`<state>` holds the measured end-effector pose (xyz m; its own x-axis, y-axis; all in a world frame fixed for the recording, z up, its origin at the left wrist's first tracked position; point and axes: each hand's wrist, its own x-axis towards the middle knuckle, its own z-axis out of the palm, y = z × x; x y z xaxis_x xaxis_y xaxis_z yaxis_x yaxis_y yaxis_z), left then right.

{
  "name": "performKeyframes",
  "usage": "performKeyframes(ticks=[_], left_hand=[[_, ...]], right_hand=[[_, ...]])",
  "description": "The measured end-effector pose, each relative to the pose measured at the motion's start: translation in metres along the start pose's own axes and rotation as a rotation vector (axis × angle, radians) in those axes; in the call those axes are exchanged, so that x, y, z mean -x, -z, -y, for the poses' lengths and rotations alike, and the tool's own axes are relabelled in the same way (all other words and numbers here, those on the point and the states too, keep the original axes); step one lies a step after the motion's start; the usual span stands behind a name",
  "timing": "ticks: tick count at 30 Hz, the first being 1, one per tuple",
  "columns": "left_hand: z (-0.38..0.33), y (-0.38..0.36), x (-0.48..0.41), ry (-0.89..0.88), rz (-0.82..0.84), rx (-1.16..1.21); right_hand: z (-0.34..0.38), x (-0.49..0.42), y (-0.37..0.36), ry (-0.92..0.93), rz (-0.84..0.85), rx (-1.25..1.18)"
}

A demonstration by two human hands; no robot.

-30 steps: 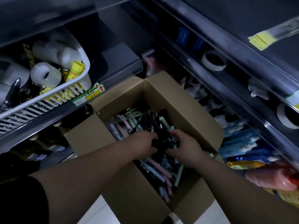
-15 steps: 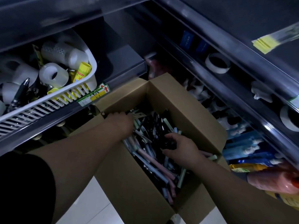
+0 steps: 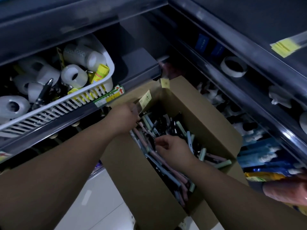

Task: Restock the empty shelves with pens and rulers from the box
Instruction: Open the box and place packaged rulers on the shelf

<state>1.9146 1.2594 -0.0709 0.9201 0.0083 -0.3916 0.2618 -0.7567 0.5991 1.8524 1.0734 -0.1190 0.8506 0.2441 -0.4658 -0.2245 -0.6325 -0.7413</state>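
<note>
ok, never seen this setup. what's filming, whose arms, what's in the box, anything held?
There is no robot here. One camera worn on a person's head looks down at their bare hands, and it is the only view. A cardboard box stands between dark shelves, full of pens. The left hand grips a packet with a pale label at the box's far corner; its contents are unclear. The right hand is among the pens with fingers curled, but I can't tell if it holds one. A white basket of tape rolls sits on the left shelf.
</note>
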Motion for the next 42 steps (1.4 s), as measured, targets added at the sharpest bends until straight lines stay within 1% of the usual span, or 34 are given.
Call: performKeyframes(ticks=[2,6,9,12,15,17,20,27,32,36,38,42], left_hand=[[0.011,-0.004,0.012,0.031,-0.09,0.192],[0.032,-0.012,0.026,0.005,-0.212,0.228],[0.042,-0.013,0.029,0.029,-0.227,0.312],[0.045,-0.017,0.03,0.022,-0.259,0.292],[0.044,-0.024,0.034,-0.029,-0.312,0.236],[0.043,-0.026,0.036,-0.049,-0.336,0.211],[0.043,-0.025,0.035,-0.053,-0.324,0.235],[0.045,-0.026,0.033,-0.058,-0.313,0.253],[0.045,-0.025,0.033,-0.069,-0.31,0.243],[0.048,-0.025,0.032,-0.059,-0.319,0.23],[0.047,-0.025,0.034,-0.062,-0.309,0.233],[0.045,-0.021,0.034,-0.046,-0.276,0.25]], right_hand=[[0.008,-0.01,-0.011,-0.016,0.094,-0.044],[0.02,-0.032,-0.032,-0.043,0.253,-0.089],[0.02,-0.055,-0.042,0.033,0.313,0.095],[0.017,-0.073,-0.041,0.043,0.276,0.337],[0.013,-0.078,-0.04,0.06,0.223,0.478],[0.012,-0.079,-0.043,0.092,0.184,0.52],[0.014,-0.081,-0.043,0.165,0.157,0.589],[0.006,-0.089,-0.049,0.173,0.135,0.502],[0.005,-0.094,-0.05,0.152,0.137,0.696],[0.011,-0.1,-0.046,0.151,0.228,0.794],[0.012,-0.099,-0.044,0.125,0.255,0.76],[0.004,-0.088,-0.03,0.076,0.066,0.389]])
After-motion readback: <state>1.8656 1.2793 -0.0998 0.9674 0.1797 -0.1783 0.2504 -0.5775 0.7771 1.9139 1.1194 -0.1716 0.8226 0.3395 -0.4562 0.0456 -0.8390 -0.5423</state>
